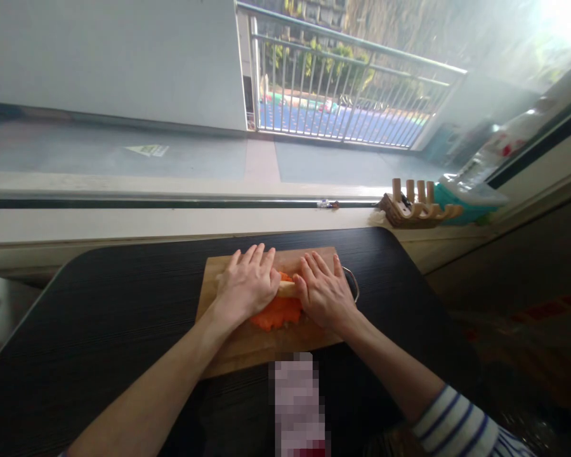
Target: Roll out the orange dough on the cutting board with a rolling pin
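A wooden rolling pin [288, 289] lies across a flattened orange sheet, apparently dough [276, 315], with a ragged near edge. Beneath them is a wooden cutting board [238, 355] with a metal handle [356, 284] at its right side. My left hand [250, 282] rests palm down over the pin's left part, fingers stretched out. Over the right part lies my right hand [326, 289], its fingers spread and pointing away from me. Only the pin's middle shows between the hands; both ends are hidden under them.
The board sits on a dark table [109, 311] by a window sill [171, 222]. On the sill at right stand a wooden rack with pegs [409, 212], a turquoise container [476, 200] and a clear plastic bottle [497, 149]. Outside is a metal railing [342, 89].
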